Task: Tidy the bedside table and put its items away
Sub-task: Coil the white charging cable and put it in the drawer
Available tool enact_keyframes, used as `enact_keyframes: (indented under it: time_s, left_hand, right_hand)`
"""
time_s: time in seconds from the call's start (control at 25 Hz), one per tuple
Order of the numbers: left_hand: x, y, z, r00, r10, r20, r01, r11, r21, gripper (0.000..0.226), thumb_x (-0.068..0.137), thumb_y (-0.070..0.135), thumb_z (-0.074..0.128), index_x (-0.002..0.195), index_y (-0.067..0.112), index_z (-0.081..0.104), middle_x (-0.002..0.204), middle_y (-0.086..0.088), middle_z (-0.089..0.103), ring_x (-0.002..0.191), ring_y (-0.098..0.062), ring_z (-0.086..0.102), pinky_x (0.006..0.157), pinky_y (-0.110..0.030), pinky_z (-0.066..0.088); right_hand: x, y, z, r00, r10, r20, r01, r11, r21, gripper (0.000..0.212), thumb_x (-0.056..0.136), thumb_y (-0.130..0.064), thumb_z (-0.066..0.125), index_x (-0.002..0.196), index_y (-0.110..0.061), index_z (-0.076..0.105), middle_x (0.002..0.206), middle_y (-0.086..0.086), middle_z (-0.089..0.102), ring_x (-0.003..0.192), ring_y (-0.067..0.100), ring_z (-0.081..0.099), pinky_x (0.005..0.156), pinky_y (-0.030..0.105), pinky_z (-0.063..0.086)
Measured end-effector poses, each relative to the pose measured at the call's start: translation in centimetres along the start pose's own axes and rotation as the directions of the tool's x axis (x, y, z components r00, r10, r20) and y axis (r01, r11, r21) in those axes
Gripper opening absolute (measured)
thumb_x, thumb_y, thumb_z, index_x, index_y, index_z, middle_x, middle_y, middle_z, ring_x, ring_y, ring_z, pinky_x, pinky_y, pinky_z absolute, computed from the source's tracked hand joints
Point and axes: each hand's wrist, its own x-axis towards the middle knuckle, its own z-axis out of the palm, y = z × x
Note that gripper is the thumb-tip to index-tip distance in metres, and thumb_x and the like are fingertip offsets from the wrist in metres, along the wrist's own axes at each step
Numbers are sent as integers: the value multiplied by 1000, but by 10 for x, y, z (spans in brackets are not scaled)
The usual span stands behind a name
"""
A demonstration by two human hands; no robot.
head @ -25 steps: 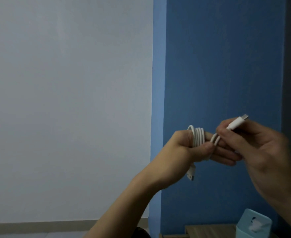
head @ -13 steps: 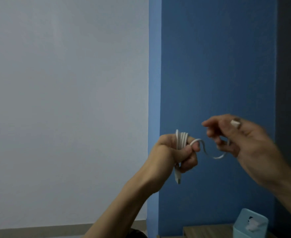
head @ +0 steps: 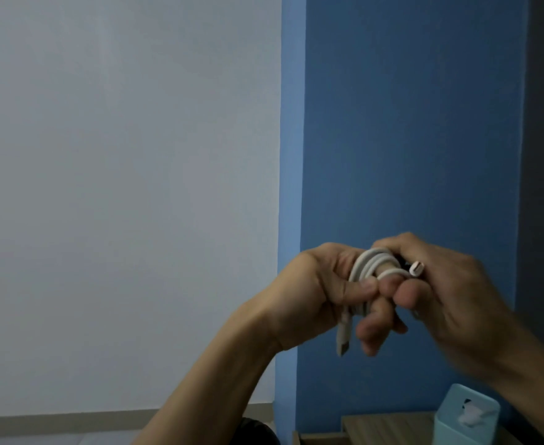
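Room: pale wall on the left, blue wall behind the hands, corner of the wooden bedside table low in the shot.
Cable: white cable held up in the air, well above the table, looped in a bundle.
Left hand: left hand has fingers curled and pressed around the coils, one plug dangling below the fist.
Right hand: right hand is pinching the other plug right beside the bundle.
Tip: I'd guess the last bit gets tucked now, so keep the left grip firm and wrap snug, or the loops spring open.
Count: two hands, one cable, two plugs, one teal tissue box on the table.
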Motion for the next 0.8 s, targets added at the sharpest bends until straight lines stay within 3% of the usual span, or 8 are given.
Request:
enact_keyframes:
  time_s: [0.08, 0.16, 0.28, 0.36, 0.52, 0.64, 0.8]
  left_hand:
    - [-2, 6, 5, 999, -18, 31, 19, 999, -37, 12, 79, 11, 47, 72, 2, 52, 44, 1, 57, 38, -13, 50, 69, -26, 53]
    - [-2, 9, 10, 998, -57, -12, 56, 996, -66, 35, 86, 23, 39, 61, 5, 56, 37, 1, 51, 32, -19, 36, 61, -25, 50]
    - [0, 7, 18, 975, -121, -184, 106, 990, -89, 73, 93, 52, 21, 41, 11, 53, 25, 3, 38, 23, -15, 26, 44, -20, 42]
    - [3, 4, 22, 934, -111, -338, 97, 994, -58, 79, 96, 48, 21, 31, 13, 48, 20, 3, 32, 19, -10, 27, 40, -23, 35]
    - [9, 0, 28, 768, 54, -638, 15, 995, 101, 72, 98, 31, 36, 28, 14, 42, 18, 2, 28, 17, -10, 25, 45, -32, 24]
    - [12, 2, 37, 610, 160, -776, 18, 977, 215, 64, 96, 26, 43, 34, 10, 42, 19, 2, 30, 20, -13, 24, 42, -25, 29]
    - [15, 6, 39, 510, 229, -829, 60, 952, 300, 57, 93, 20, 47, 37, 7, 43, 23, 0, 34, 21, -11, 28, 30, -12, 24]
  right_hand:
    - [-5, -4, 5, 998, -10, -54, 7, 999, -42, 54, 91, -59, 18, 89, -19, 54, 78, -13, 56, 61, -13, 54, 57, -5, 33]
    - [-9, -4, 7, 995, -26, -98, 24, 999, -24, 49, 93, -54, 19, 95, -21, 55, 74, -12, 55, 65, -8, 55, 61, -4, 35]
    - [-12, -3, 15, 981, -62, -183, 38, 991, -130, 45, 97, -44, 24, 107, -15, 57, 75, -2, 62, 71, 3, 54, 70, 0, 37]
    - [-13, -1, 17, 975, -43, -218, 13, 991, -136, 41, 97, -40, 29, 109, -14, 58, 77, 4, 64, 72, 6, 55, 70, 3, 38]
    - [-9, 0, 17, 971, 28, -237, -38, 999, -38, 27, 93, -36, 41, 107, -25, 60, 75, -4, 62, 72, 4, 59, 68, 2, 38]
    - [-6, -2, 22, 959, 31, -281, -55, 995, -79, 25, 91, -28, 44, 106, -21, 63, 77, -3, 65, 72, 5, 59, 68, 2, 38]
    - [-4, -5, 31, 930, 54, -364, -111, 984, -137, 30, 91, -25, 43, 103, -11, 67, 78, 6, 68, 73, 5, 58, 69, -1, 38]
